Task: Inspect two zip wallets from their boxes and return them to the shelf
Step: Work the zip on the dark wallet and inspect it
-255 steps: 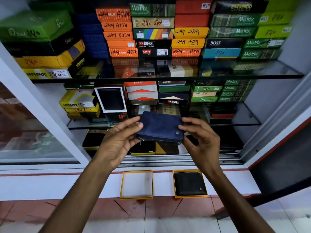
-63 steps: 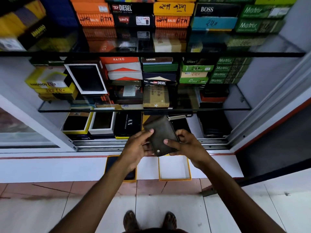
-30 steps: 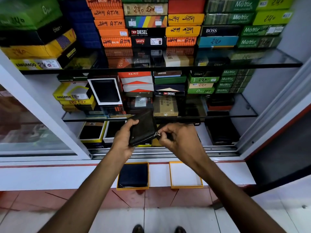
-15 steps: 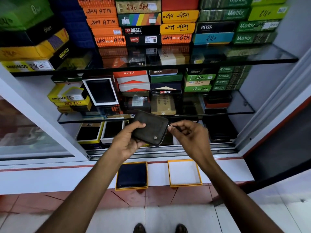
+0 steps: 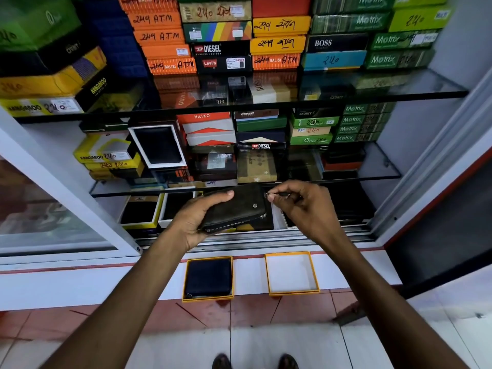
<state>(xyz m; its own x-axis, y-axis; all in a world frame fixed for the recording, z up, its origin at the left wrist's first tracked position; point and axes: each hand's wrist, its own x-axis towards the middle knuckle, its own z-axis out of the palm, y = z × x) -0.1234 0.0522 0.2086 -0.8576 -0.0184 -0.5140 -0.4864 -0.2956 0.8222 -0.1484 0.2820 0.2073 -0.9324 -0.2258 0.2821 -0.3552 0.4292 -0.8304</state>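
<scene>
A dark olive zip wallet (image 5: 239, 209) with a metal stud and a silver zipper lies flat in my left hand (image 5: 197, 219), in front of the lowest shelf. My right hand (image 5: 300, 206) pinches the wallet's zipper pull at its right corner. On the white ledge below stand two orange-rimmed boxes. The left box (image 5: 208, 298) holds the navy zip wallet (image 5: 209, 276). The right box (image 5: 292, 291) has only its white lining showing.
Glass shelves (image 5: 426, 89) carry stacks of coloured wallet boxes, with open display boxes on the bottom shelf. A white sliding door frame (image 5: 66, 187) slants at the left, another frame rises at the right. Red and white floor tiles and my feet lie below.
The wallet has turned from tilted to flat in my left hand. My right hand keeps its pinch on the zipper pull at the right corner. The view shifted slightly.
</scene>
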